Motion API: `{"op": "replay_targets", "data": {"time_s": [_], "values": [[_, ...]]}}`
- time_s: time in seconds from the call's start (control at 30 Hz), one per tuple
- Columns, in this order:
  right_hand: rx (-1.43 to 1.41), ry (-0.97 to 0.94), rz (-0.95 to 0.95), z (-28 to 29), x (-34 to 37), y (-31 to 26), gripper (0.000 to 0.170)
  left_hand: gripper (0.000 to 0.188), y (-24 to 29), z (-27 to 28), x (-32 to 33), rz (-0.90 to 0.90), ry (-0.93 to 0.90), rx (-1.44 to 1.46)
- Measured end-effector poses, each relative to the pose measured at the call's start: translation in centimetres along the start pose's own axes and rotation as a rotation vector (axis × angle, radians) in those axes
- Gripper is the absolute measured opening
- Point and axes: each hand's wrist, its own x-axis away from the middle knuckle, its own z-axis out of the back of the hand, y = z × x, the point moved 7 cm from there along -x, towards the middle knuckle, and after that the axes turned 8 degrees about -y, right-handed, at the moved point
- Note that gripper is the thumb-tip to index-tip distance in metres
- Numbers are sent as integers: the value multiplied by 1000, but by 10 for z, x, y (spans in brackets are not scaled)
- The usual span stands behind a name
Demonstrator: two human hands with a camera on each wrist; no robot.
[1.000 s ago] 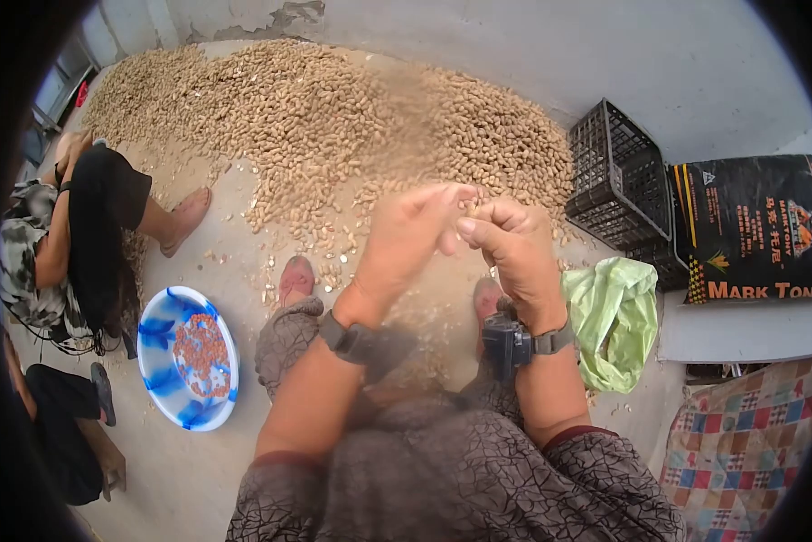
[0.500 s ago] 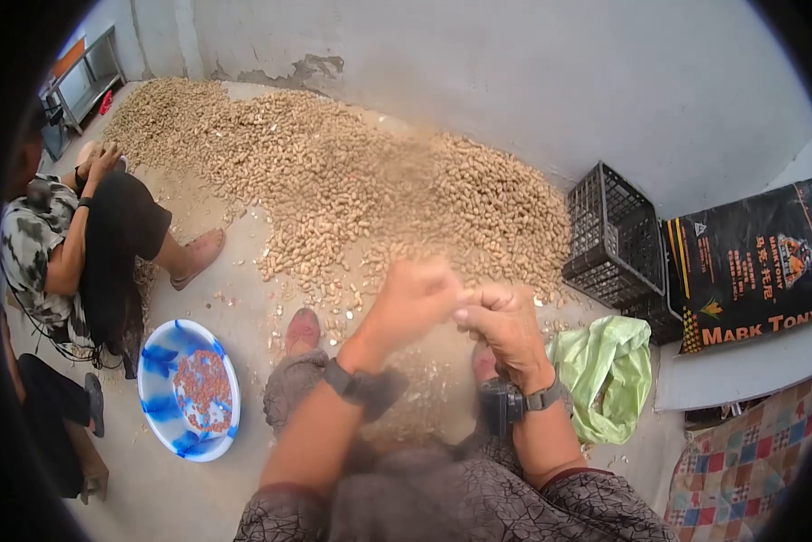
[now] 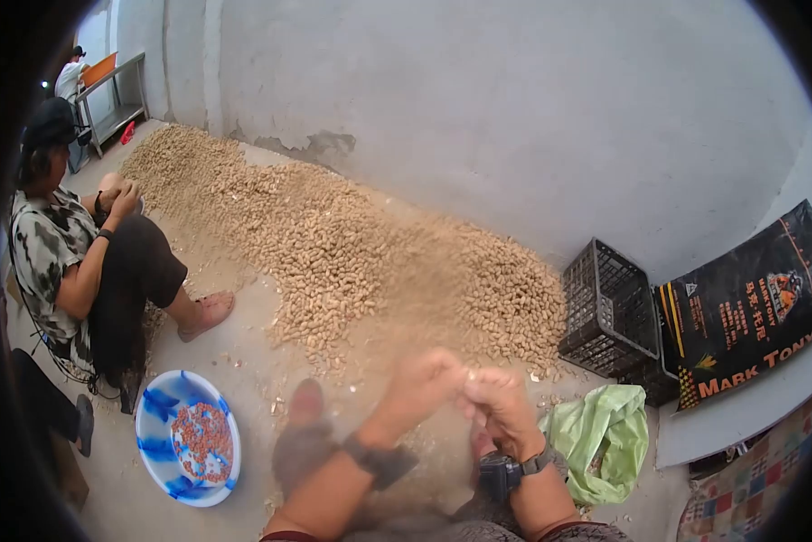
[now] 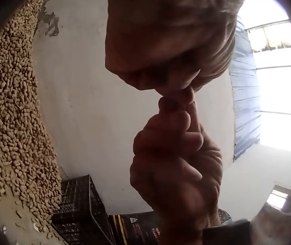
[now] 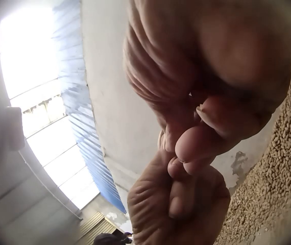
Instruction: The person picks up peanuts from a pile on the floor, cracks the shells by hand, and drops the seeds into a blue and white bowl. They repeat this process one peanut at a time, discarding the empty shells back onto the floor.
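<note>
Peanuts (image 3: 333, 253) in their shells are lying in a long heap on the floor (image 3: 252, 370), spreading along the foot of a pale wall (image 3: 469, 108) and thinning into scattered pods at the near edge. Just short of that edge, in the head view, the left hand (image 3: 421, 384) and the right hand (image 3: 502, 406) are meeting at the fingertips. Both are curling their fingers inward and pressing them close together; whether they are grasping a peanut I cannot tell, since the fingers are hiding that spot. To the right of the right hand, a light green sack (image 3: 596, 434) is slumping on the floor with its mouth gaping. Beyond it, black plastic crates (image 3: 583, 312) are standing by the heap's end, and a black bag (image 3: 740, 316) printed MARK TONY is resting beside them. Over on the left, a blue and white basin (image 3: 155, 434) is holding reddish kernels (image 3: 204, 441). Behind the basin, a second person (image 3: 53, 235) is sitting with bent knees and hands together.
</note>
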Motion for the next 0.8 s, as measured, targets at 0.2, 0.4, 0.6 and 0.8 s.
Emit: {"op": "replay_targets", "data": {"time_s": [0.2,0.4,0.6,0.8], "values": [[-36,81,-66,-1,-3,4,13,9,-8,0,3,55,81,-31],[217,248,19,0,-4,-5,11,11,-19,10,5,138,187,-104],[551,282,305,-7,0,-15,12,14,-28,15,5,170,183,-212],[553,277,286,-5,-4,-16,13,17,-30,18,6,257,123,-188]]}}
